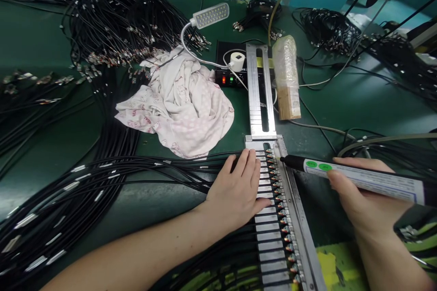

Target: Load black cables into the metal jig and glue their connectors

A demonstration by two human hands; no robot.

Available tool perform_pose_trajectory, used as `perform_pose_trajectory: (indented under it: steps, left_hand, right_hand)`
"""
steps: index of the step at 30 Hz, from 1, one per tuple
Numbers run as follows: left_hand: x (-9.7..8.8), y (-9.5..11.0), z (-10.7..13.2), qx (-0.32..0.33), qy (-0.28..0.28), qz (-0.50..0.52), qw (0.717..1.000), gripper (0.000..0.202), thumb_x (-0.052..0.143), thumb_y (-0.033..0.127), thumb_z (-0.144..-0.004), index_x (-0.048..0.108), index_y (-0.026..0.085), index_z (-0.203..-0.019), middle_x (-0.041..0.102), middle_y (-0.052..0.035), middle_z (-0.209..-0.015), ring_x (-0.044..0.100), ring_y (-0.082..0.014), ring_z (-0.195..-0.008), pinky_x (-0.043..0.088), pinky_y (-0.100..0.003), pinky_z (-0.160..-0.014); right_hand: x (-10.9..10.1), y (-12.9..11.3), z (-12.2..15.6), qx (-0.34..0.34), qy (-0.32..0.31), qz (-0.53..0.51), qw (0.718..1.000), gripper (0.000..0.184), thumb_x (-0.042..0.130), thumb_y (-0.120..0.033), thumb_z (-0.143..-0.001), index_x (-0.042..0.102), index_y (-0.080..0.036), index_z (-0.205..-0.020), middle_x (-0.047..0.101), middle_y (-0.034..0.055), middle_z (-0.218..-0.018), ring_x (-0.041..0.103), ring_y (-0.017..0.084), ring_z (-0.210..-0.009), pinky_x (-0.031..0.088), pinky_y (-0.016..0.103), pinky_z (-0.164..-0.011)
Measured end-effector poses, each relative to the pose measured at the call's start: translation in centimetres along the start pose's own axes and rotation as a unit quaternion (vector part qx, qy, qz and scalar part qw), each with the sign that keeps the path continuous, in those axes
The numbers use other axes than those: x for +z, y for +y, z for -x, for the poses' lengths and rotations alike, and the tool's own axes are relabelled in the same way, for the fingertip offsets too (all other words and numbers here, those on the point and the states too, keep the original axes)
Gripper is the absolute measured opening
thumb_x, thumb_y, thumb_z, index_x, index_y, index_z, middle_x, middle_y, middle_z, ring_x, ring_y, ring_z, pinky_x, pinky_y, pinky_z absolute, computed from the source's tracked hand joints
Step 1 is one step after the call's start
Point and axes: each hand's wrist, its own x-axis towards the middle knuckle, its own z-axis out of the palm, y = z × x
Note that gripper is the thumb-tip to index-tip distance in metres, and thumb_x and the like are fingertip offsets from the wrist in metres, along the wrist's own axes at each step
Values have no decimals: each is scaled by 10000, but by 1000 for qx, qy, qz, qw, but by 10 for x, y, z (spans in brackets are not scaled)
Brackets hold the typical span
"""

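My left hand [235, 188] lies flat with fingers stretched over black cables [184, 163] set side by side in a slotted metal fixture [273, 254]. The cable ends, with small coloured wires and metal connectors [285, 220], line up along the fixture's right rail. My right hand [362, 195] is closed around a thick soldering-iron-like black and white pen [365, 179] with green stickers. Its dark narrow tip is close to the connectors at the fixture's far end; whether it touches them I cannot tell.
A crumpled white cloth [191, 100] lies left of the fixture. Behind stand a lamp [211, 16], a black box [228, 66] with lit switches, and a plastic-wrapped block [287, 77]. Bundled cables [119, 13] pile at the back left; more coils [327, 32] lie at the right.
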Motion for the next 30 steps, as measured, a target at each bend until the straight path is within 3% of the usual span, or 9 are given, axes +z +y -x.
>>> perform_pose_trajectory:
  steps: [19,30]
  left_hand:
    - [-1,1,0,-2,-5,1,1000,717,274,588,-902,403,37,-1341,322,-207,-1437,279,-324,-1338,314,-461,-1030]
    - [0,0,0,0,2,-8,1000,714,271,586,-902,399,39,-1343,325,-205,-1437,279,-322,-1335,304,-455,-1031]
  right_hand:
    - [0,-3,-1,7,0,-10,1000,157,743,-251,-626,659,-214,-754,647,-3,-653,566,128,-505,462,246,-434]
    - [-4,1,1,25,12,-19,999,181,754,-266,-611,668,-220,-764,650,16,-669,576,162,-525,458,298,-458]
